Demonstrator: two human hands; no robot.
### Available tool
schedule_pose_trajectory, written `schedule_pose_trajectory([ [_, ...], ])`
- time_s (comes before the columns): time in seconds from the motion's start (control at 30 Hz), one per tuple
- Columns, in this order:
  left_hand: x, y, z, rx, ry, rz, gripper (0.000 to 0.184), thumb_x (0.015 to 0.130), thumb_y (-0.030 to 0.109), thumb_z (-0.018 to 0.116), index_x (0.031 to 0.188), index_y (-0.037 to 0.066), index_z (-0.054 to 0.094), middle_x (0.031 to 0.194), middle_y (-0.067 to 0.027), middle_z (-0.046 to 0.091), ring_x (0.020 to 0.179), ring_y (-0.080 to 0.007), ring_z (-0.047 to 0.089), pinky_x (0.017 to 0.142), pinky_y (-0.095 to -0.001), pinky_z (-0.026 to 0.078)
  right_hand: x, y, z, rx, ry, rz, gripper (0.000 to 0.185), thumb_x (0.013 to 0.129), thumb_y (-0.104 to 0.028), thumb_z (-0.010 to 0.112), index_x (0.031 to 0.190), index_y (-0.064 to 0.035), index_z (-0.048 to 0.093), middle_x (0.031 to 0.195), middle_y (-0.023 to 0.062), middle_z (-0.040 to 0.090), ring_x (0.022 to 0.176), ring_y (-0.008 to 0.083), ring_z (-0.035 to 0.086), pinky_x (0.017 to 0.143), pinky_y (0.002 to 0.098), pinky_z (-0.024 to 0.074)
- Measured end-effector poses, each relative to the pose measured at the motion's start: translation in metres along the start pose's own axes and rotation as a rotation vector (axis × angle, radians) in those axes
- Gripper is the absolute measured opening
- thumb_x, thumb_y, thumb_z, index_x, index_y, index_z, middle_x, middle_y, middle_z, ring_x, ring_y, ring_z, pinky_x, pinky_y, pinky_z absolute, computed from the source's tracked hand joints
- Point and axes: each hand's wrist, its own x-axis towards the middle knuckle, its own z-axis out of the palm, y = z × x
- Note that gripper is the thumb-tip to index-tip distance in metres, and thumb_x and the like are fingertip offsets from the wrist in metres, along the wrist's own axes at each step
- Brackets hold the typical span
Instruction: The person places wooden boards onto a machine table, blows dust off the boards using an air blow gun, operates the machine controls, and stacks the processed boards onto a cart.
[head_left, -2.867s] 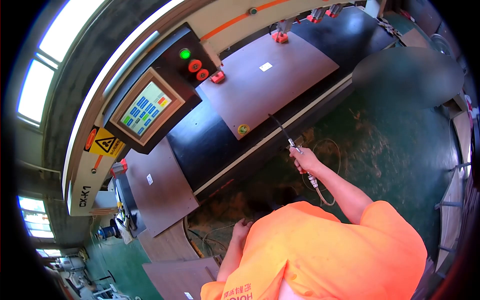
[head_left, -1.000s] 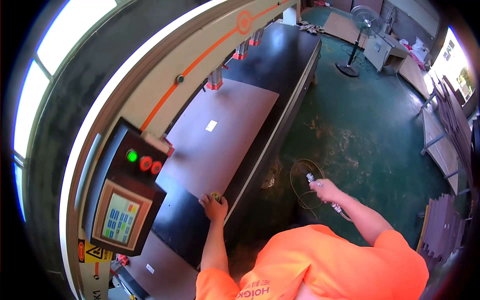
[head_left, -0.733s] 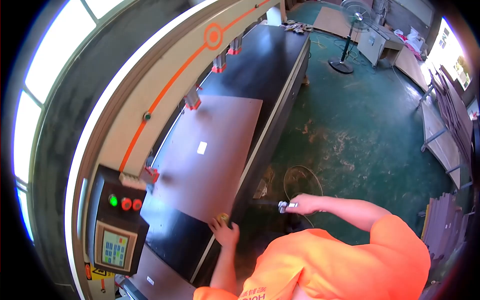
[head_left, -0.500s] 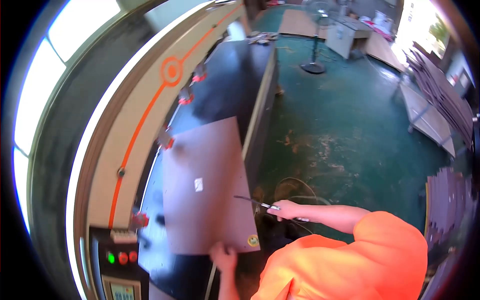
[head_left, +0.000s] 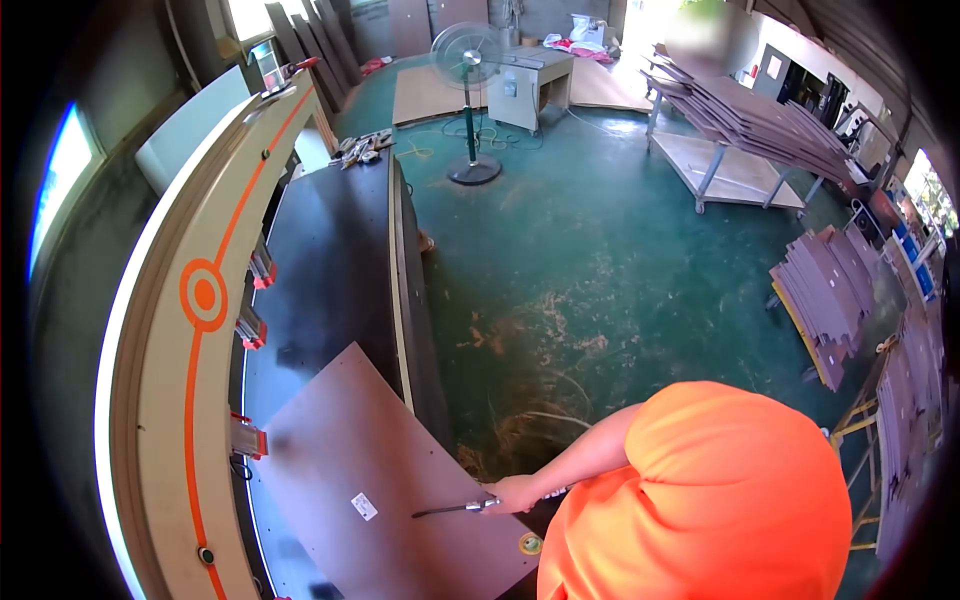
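My right hand [head_left: 514, 494] is closed around an air blow gun [head_left: 478, 506] whose thin dark nozzle points left over a brown panel [head_left: 345, 435]. The panel lies at an angle on the dark machine table [head_left: 318, 240], one corner towards the far end. On it are a small white label [head_left: 364, 506] and a round yellow item [head_left: 530, 543] by the near right edge. My left hand is out of view.
Along the left runs the machine's beige beam [head_left: 165, 400] with red-tipped clamps [head_left: 250, 328] below it. A standing fan [head_left: 470, 170] is on the green floor. Stacked panels lie on a cart [head_left: 720, 170] at the back right, with more panels [head_left: 825, 290] nearer. An orange-sleeved shoulder fills the lower right.
The view has swung right and up. The panel has turned askew on the table. My left hand, at the panel's near edge before, has left the view; the right keeps the blow gun.
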Motion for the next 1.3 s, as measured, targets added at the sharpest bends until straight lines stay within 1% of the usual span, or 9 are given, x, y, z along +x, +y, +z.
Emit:
schedule_pose_trajectory([
  [0.3, -0.083, 0.261, 0.100, -0.383, -0.373, 0.368, 0.047, 0.087, 0.039, 0.063, 0.107, -0.003, 0.061, 0.106, -0.0191, 0.061, 0.094, -0.0297, 0.058, 0.083, -0.0413, 0.050, 0.077, 0.030, -0.066, -0.260, 0.019, -0.152, 0.040, 0.090, -0.041, 0.051, 0.110, -0.0087, 0.063, 0.083, 0.0150, 0.068, 0.072, 0.0300, 0.067, 0.068, 0.0417, 0.0506],
  [0.43, -0.115, 0.361, 0.146, -0.689, -0.586, 0.175, 0.046, 0.088, 0.036, 0.060, 0.112, -0.003, 0.058, 0.111, -0.0200, 0.058, 0.099, -0.0311, 0.056, 0.087, -0.0421, 0.049, 0.078, -0.006, -0.114, -0.229, -0.057, -0.172, 0.040, 0.089, -0.039, 0.051, 0.081, -0.0028, 0.067, 0.071, 0.0154, 0.067, 0.067, 0.0317, 0.066, 0.061, 0.0436, 0.0502],
  [0.57, -0.134, 0.425, 0.187, -1.024, -0.712, -0.115, 0.045, 0.090, 0.034, 0.058, 0.116, -0.003, 0.055, 0.117, -0.0208, 0.055, 0.104, -0.0324, 0.054, 0.091, -0.0429, 0.047, 0.090, -0.003, -0.155, -0.217, 0.078, -0.293, 0.041, 0.089, -0.037, 0.050, 0.073, -0.0034, 0.068, 0.063, 0.0130, 0.065, 0.061, 0.0292, 0.066, 0.056, 0.0430, 0.0505],
  [0.9, -0.143, 0.437, 0.225, -1.647, -0.641, -0.529, 0.045, 0.094, 0.028, 0.052, 0.128, -0.002, 0.047, 0.131, -0.0228, 0.048, 0.117, -0.0357, 0.049, 0.100, -0.0449, 0.043, 0.014, 0.066, -0.240, -0.071, -0.006, -0.111, 0.047, 0.087, -0.039, 0.052, 0.062, -0.0009, 0.064, 0.056, 0.0113, 0.062, 0.051, 0.0261, 0.062, 0.051, 0.0396, 0.0512],
  [1.03, -0.190, 0.399, 0.210, -2.122, -0.481, -0.723, 0.046, 0.096, 0.026, 0.050, 0.133, -0.001, 0.044, 0.136, -0.0236, 0.045, 0.123, -0.0370, 0.047, 0.103, -0.0458, 0.042, 0.017, 0.059, -0.236, -0.128, 0.097, -0.162, 0.045, 0.085, -0.049, 0.057, 0.083, -0.0059, 0.069, 0.083, 0.0186, 0.068, 0.079, 0.0373, 0.066, 0.068, 0.0461, 0.0514],
  [1.1, -0.184, 0.408, 0.188, -1.885, -0.776, -0.685, 0.033, 0.097, 0.026, 0.050, 0.117, 0.001, 0.053, 0.102, -0.0197, 0.064, 0.099, -0.0316, 0.063, 0.084, -0.0423, 0.053, 0.050, 0.073, -0.221, -0.163, 0.078, -0.176, 0.041, 0.086, -0.047, 0.059, 0.094, -0.0069, 0.067, 0.093, 0.0183, 0.068, 0.086, 0.0366, 0.066, 0.074, 0.0443, 0.0517],
  [1.17, -0.176, 0.435, 0.115, -0.853, -0.729, -0.322, 0.034, 0.086, 0.037, 0.066, 0.087, 0.003, 0.063, 0.076, -0.0108, 0.067, 0.068, -0.0303, 0.067, 0.065, -0.0431, 0.054, 0.057, 0.060, -0.212, -0.097, 0.195, -0.266, 0.036, 0.088, -0.041, 0.060, 0.092, -0.0054, 0.066, 0.091, 0.0186, 0.068, 0.086, 0.0376, 0.065, 0.073, 0.0439, 0.0512],
  [1.2, -0.178, 0.429, 0.081, -0.296, -0.386, 0.053, 0.039, 0.077, 0.041, 0.073, 0.086, 0.004, 0.065, 0.080, -0.0100, 0.068, 0.075, -0.0308, 0.067, 0.068, -0.0407, 0.054, 0.061, 0.050, -0.212, -0.246, 0.287, -0.245, 0.035, 0.089, -0.038, 0.060, 0.091, -0.0032, 0.065, 0.087, 0.0189, 0.068, 0.083, 0.0372, 0.065, 0.072, 0.0432, 0.0512],
  [1.3, -0.176, 0.334, 0.026, 0.053, -0.121, 0.202, 0.062, 0.071, 0.043, 0.075, 0.117, 0.005, 0.059, 0.127, -0.0181, 0.054, 0.119, -0.0368, 0.050, 0.097, -0.0452, 0.043, 0.071, 0.062, -0.204, 0.013, 0.284, -0.162, 0.034, 0.093, -0.035, 0.057, 0.087, -0.0019, 0.060, 0.069, 0.0105, 0.066, 0.050, 0.0180, 0.059, 0.048, 0.0319, 0.0474],
])
